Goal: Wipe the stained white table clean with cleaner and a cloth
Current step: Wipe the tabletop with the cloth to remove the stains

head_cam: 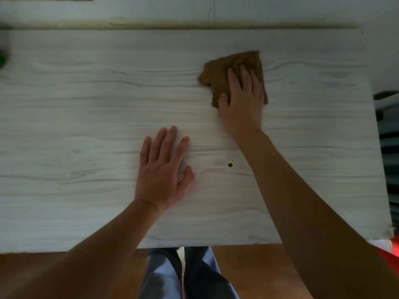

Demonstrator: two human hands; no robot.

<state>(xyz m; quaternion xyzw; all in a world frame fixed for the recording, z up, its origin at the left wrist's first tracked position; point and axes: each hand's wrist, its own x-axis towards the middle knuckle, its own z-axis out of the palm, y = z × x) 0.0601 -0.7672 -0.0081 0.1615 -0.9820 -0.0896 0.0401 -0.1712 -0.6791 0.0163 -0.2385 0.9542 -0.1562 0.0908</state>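
The white wood-grain table (pixel 86 126) fills most of the view. A brown cloth (pixel 218 72) lies on it at the upper right. My right hand (pixel 243 100) presses flat on the cloth with straight fingers. My left hand (pixel 164 169) rests flat on the bare tabletop near the middle. A small brown stain (pixel 230 165) with a tiny speck above it sits between my two arms.
A green object (pixel 2 59) shows at the far left edge, blurred. The wall runs along the table's far edge. Dark shelving (pixel 388 147) stands past the right edge. A red thing (pixel 388 249) lies by the front right corner. Wooden floor lies below.
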